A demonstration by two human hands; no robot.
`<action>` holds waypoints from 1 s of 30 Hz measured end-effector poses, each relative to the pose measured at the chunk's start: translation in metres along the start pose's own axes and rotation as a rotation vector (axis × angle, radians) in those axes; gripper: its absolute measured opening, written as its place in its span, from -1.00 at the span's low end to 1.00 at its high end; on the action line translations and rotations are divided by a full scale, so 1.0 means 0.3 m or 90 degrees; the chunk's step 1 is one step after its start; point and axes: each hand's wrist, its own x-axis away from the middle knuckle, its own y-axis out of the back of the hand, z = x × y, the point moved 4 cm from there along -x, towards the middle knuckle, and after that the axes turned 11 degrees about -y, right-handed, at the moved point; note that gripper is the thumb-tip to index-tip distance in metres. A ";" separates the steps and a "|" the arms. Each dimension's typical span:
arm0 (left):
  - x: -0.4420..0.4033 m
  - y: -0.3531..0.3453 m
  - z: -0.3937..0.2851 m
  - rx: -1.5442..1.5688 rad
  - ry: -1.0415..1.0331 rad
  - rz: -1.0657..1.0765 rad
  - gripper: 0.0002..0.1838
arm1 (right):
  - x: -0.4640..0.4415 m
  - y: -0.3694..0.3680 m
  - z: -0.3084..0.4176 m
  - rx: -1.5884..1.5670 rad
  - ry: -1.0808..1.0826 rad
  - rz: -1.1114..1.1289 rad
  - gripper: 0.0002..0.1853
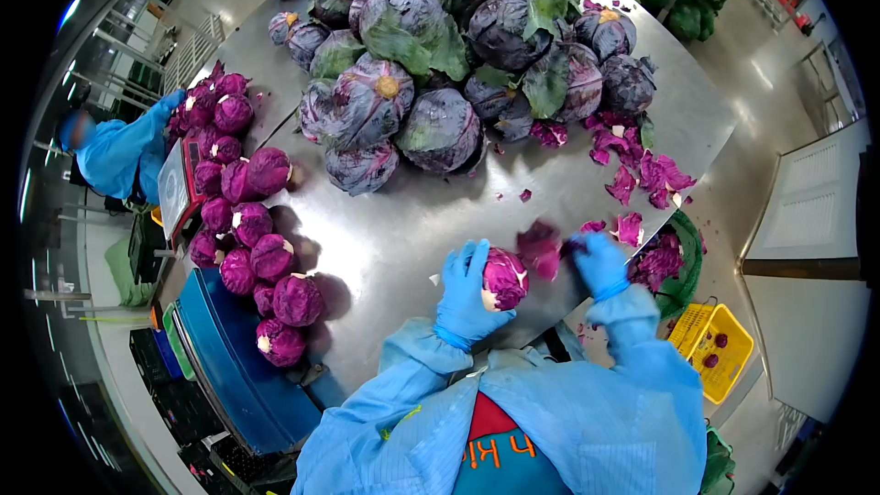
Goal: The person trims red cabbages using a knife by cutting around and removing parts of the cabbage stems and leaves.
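Note:
My left hand [465, 298], in a blue glove, is wrapped around the left side of a small peeled red cabbage [506, 280] above the near edge of the steel table. My right hand [599, 264], also gloved in blue, is to the right of it with its fingers closed. A loose purple cabbage leaf [539, 249], blurred by motion, hangs at its fingertips, apart from the cabbage. Beyond both hands, a heap of unpeeled red cabbages [442, 131] with dark outer leaves lies on the steel table [403, 234].
Peeled cabbages [272, 257] line the left side by a scale [180, 179] and a blue bin [240, 362]. Torn leaves [655, 174] lie at right, near a green mesh bag [680, 266] and yellow crate [713, 348]. Co-workers [124, 158] stand left and at the far end.

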 end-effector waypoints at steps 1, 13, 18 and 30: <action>-0.001 0.000 -0.017 -0.019 -0.021 0.013 0.30 | -0.043 0.045 -0.038 0.049 -0.012 -0.008 -0.49; -0.022 -0.019 -0.019 -0.041 0.031 0.019 0.32 | 0.076 -0.035 0.324 -0.425 -0.375 0.495 -0.31; -0.036 -0.021 -0.015 -0.033 0.028 0.042 0.32 | 0.066 -0.058 0.289 -0.406 -0.236 0.398 -0.47; 0.116 0.011 0.242 0.448 0.063 -0.040 0.31 | -0.070 0.139 -0.018 0.097 -0.111 -0.037 -0.66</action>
